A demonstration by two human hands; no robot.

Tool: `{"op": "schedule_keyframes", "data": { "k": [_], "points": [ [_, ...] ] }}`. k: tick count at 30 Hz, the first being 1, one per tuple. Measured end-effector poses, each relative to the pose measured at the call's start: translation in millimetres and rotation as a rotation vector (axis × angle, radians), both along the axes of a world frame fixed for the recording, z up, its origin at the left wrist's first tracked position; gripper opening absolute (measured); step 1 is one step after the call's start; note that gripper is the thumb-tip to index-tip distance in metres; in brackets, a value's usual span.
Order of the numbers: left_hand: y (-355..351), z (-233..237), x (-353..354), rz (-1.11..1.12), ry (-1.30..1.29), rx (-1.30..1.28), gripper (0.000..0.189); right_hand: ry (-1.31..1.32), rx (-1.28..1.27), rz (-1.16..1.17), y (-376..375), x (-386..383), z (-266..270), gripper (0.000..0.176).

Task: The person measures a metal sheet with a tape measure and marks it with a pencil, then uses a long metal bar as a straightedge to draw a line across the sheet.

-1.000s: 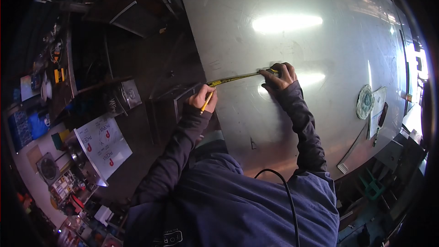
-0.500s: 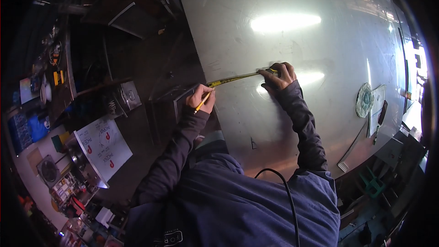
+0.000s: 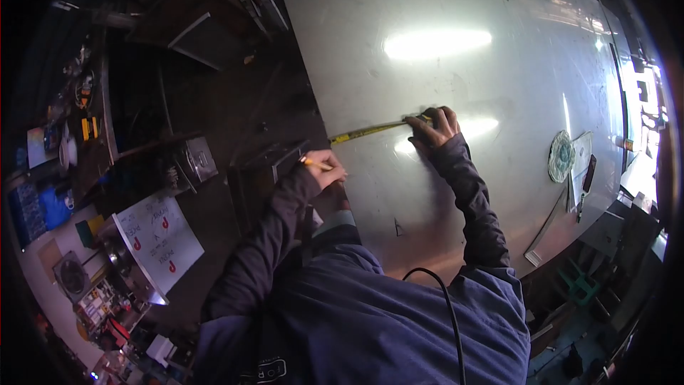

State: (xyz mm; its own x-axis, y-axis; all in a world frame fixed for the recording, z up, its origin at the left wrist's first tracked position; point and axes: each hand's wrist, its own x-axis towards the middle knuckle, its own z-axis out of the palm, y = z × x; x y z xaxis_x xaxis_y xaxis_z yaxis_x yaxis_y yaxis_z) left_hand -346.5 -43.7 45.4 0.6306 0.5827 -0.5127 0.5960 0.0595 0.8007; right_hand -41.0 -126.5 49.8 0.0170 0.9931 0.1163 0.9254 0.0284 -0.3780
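Note:
A yellow pencil (image 3: 314,163) is gripped in my left hand (image 3: 326,171), just off the left edge of the metal sheet (image 3: 385,185). My right hand (image 3: 436,128) is closed around the tape measure (image 3: 425,118) on the sheet, its case mostly covered by the fingers. From there the yellow blade (image 3: 367,131) runs out across the surface to the sheet's left edge. A small gap separates the blade's end from my left hand.
On the sheet's right side lie a round patterned object (image 3: 561,156), a paper (image 3: 581,164) and a long thin strip (image 3: 547,234). A dark box-like piece (image 3: 267,160) stands left of the edge. A printed panel (image 3: 160,239) is farther left.
My left hand has moved down and away from the tape blade's end, and the pencil has swung to a flatter angle. My right hand still grips the tape measure.

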Motion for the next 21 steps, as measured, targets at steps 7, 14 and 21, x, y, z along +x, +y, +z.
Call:
{"op": "schedule_keyframes", "data": {
  "k": [7,14,21],
  "points": [
    [-23,-46,-135,0.696,-0.041,-0.141,0.030,0.495,-0.353,-0.233,-31,-43,33,0.030],
    [-27,-69,-195,0.619,-0.016,0.046,0.022,1.178,-0.406,-0.222,-83,-147,-2,0.027],
    [39,-21,-96,0.414,-0.337,0.501,0.023,1.125,-0.346,-0.455,-83,-212,9,0.032]
  ]
}}
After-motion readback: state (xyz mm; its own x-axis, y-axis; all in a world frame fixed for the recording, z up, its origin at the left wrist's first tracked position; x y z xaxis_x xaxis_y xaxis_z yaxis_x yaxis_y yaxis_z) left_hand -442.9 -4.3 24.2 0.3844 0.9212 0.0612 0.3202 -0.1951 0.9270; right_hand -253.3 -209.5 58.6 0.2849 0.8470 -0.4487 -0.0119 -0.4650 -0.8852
